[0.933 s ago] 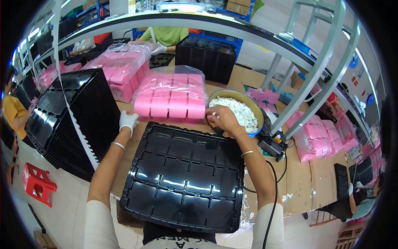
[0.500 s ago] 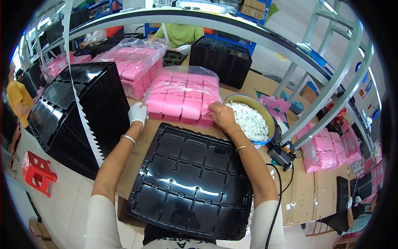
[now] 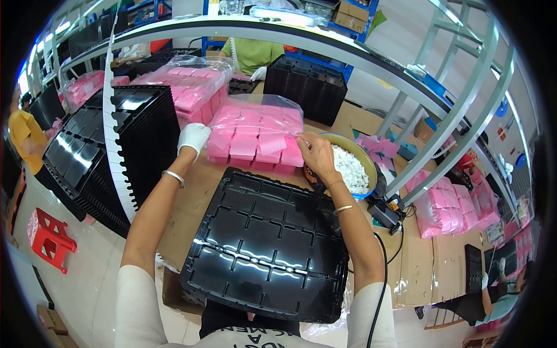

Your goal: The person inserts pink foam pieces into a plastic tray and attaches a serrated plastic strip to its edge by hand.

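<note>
A black plastic tray [image 3: 267, 243] with several moulded pockets lies on the cardboard-covered bench in front of me. Beyond it sits a clear bag of pink flat pieces [image 3: 255, 136]. My left hand [image 3: 193, 138], in a white glove, rests against the bag's left near corner. My right hand [image 3: 316, 155] is bare and pinches the bag's clear film at its right near edge. Right behind that hand stands a round bowl [image 3: 364, 159] full of small white pieces.
A tall stack of black trays [image 3: 98, 156] stands at my left. More pink bags [image 3: 191, 87] and black trays [image 3: 307, 87] lie further back, where a person in green works. A grey shelf frame [image 3: 441, 133] arches overhead. A red stool [image 3: 49, 238] stands lower left.
My right hand has left the bowl of white pieces and taken hold of the pink bag's film. My left hand stays at the bag's left corner. My head has moved closer.
</note>
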Available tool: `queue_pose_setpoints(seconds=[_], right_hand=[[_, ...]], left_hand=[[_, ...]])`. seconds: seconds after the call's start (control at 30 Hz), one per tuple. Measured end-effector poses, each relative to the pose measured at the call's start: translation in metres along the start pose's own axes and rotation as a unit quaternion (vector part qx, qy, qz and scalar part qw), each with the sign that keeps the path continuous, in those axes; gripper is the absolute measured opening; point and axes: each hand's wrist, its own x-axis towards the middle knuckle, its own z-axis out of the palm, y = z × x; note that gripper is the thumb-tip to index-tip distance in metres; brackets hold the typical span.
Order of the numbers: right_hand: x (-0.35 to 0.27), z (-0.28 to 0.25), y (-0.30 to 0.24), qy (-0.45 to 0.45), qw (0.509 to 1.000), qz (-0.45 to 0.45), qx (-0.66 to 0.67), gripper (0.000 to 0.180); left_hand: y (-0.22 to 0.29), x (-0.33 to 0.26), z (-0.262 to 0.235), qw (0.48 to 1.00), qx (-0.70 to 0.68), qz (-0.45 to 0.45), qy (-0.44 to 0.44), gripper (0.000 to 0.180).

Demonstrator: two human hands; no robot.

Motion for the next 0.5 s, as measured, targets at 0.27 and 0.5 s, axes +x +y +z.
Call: queue_pose_setpoints(seconds=[0.27,0.5], right_hand=[[-0.097,-0.088,-0.08,0.013,0.998,-0.013,-0.067,0.014],[-0.221,-0.132,-0.156,0.023,0.996,0.024,-0.077,0.012]], left_hand=[[0.042,-0.13,-0.034,0.949,-0.255,-0.085,-0.167,0.024],[0.033,-0.255,-0.068,0.945,-0.212,-0.111,-0.223,0.031]])
